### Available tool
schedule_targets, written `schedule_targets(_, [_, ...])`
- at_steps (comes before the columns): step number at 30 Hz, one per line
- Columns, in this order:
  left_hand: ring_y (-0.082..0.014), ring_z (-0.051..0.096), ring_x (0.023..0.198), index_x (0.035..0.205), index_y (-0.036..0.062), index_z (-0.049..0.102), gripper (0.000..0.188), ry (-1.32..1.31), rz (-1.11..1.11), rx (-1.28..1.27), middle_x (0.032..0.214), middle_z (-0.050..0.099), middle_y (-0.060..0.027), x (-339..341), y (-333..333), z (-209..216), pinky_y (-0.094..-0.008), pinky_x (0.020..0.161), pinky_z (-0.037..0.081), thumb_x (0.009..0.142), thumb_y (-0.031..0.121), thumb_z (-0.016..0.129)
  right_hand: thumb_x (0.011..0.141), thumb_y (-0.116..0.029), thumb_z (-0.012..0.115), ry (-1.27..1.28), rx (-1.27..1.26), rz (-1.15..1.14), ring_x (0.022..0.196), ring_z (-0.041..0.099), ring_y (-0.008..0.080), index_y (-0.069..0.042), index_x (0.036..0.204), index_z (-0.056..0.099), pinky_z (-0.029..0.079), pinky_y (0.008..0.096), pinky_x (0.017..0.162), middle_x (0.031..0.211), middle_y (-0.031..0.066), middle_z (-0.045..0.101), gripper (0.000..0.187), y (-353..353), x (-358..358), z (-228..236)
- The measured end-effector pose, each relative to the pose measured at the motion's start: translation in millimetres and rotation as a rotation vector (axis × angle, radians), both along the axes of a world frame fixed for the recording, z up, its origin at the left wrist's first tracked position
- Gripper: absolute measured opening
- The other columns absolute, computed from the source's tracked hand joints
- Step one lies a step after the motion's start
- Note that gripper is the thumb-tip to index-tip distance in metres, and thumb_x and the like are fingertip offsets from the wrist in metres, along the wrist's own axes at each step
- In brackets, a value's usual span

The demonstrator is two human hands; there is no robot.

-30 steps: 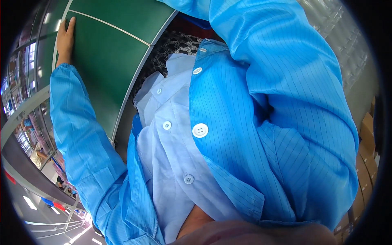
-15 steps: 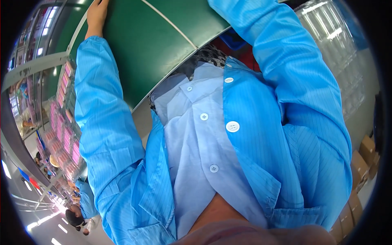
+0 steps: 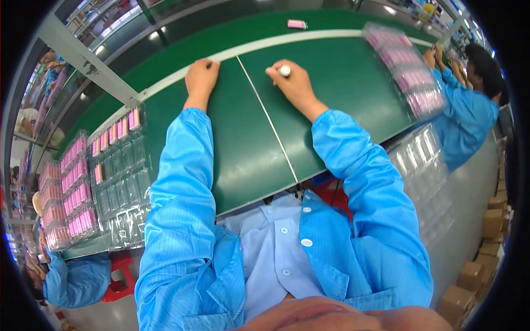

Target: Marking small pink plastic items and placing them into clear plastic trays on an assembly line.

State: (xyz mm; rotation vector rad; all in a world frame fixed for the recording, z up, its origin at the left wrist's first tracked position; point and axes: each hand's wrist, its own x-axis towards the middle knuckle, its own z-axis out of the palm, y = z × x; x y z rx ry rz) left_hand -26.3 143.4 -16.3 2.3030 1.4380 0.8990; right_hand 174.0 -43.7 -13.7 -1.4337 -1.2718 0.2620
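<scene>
My left hand (image 3: 201, 80) rests on the green tabletop (image 3: 243, 149) beside the white rail, its fingers curled in and nothing visible in them. To the right of the table's white dividing line, my right hand (image 3: 296, 87) is closed round a white, round-ended stick (image 3: 284, 70), seen end-on like a pen. The rest of that stick is hidden in the fist. Beyond the rail, a small pink pack (image 3: 297, 24) lies on the green belt (image 3: 248, 34). At left sits a clear compartment tray (image 3: 124, 185), with pink packs (image 3: 122, 128) in its far row and one below.
Full trays of pink packs (image 3: 77, 187) stand farther left, and more filled trays (image 3: 406, 71) are stacked at right. Empty clear trays (image 3: 422, 160) lie right of the table. A metal post (image 3: 88, 63) rises at far left. Co-workers (image 3: 469, 118) sit on both sides; cartons (image 3: 469, 276) stand at right.
The view has shifted, so both hands, the belt and the trays now show. The white stick in my right hand has come into sight; earlier that hand was out of frame.
</scene>
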Motion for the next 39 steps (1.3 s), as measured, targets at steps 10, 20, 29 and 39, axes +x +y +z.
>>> schedule_targets(10, [-0.0356,0.045,0.134,0.133,0.0031,0.052,0.044,0.111,-0.267,0.484,0.14,0.051,-0.0194,49,7,-8,-0.0464,0.111,0.037,0.089,0.006,0.055,0.085,-0.004,0.069,-0.401,0.114,0.1,0.09,0.064,0.0345,-0.005,0.1,0.058,0.054,0.0417,0.075,0.102,0.0115,0.064,0.019,13,-15,15])
schedule_targets(20, [-0.0361,0.041,0.138,0.14,0.0045,0.045,0.048,-0.027,-0.526,0.486,0.148,0.043,-0.0204,192,56,0,-0.0455,0.114,0.034,0.093,0.008,0.052,0.084,-0.011,0.072,-0.381,0.083,0.157,0.082,0.067,0.0342,-0.007,0.098,0.061,0.054,0.0402,0.068,0.094,0.0131,0.067,0.019,7,-22,15])
schedule_targets(29, [-0.0378,0.051,0.127,0.139,0.0053,0.044,0.052,0.146,-0.677,0.023,0.138,0.052,-0.0227,234,83,5,-0.043,0.105,0.043,0.091,0.015,0.06,0.084,-0.01,0.071,-0.406,0.108,0.217,0.08,0.067,0.0311,-0.005,0.096,0.059,0.054,0.0392,0.065,0.093,0.0109,0.066,0.017,5,-20,16])
schedule_targets(39, [-0.0276,0.066,0.093,0.109,0.0075,0.067,0.03,-0.347,-0.534,0.168,0.104,0.064,-0.0101,161,61,11,-0.0366,0.082,0.054,0.084,0.024,0.07,0.088,-0.018,0.069,-0.127,0.113,0.041,0.068,0.064,0.0316,-0.006,0.09,0.062,0.051,0.0373,0.062,0.078,0.0125,0.064,0.014,13,-7,14])
